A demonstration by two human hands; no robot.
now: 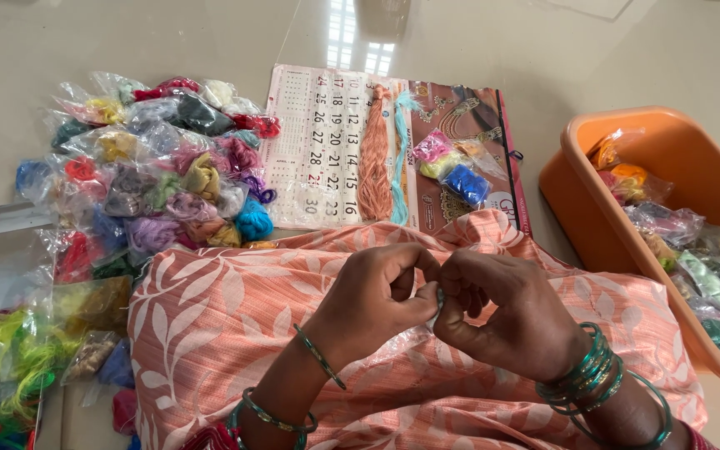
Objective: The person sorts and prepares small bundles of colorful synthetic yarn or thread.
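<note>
Both hands are meeting over the lap, fingertips pressed together. The left hand [377,296] is pinching something small and pale between thumb and forefinger, and the right hand [506,312] is curling in against it, its fingers closing on the same spot. What they are gripping looks like a scrap of clear plastic packet [435,315], though it is mostly hidden between the fingers and I cannot tell what is inside. Green bangles [589,375] are sitting on the right wrist, thinner ones on the left.

To my eye the person is working the packet open or picking at its mouth; a steady pinch from one hand and a fine pull from the other seems to be what it is asking for.

Under the hands the peach leaf-printed cloth [218,317] is covering the lap. Beyond it, on the floor [168,33], a calendar sheet [318,142] is lying flat, carrying an orange thread hank [374,158], a light blue hank [399,158] beside it, and a few small thread packets [452,167] toward its right edge. To the left a heap of bagged coloured threads [152,167] is spreading out; to the right an orange tub [652,158] is holding more packets.
</note>
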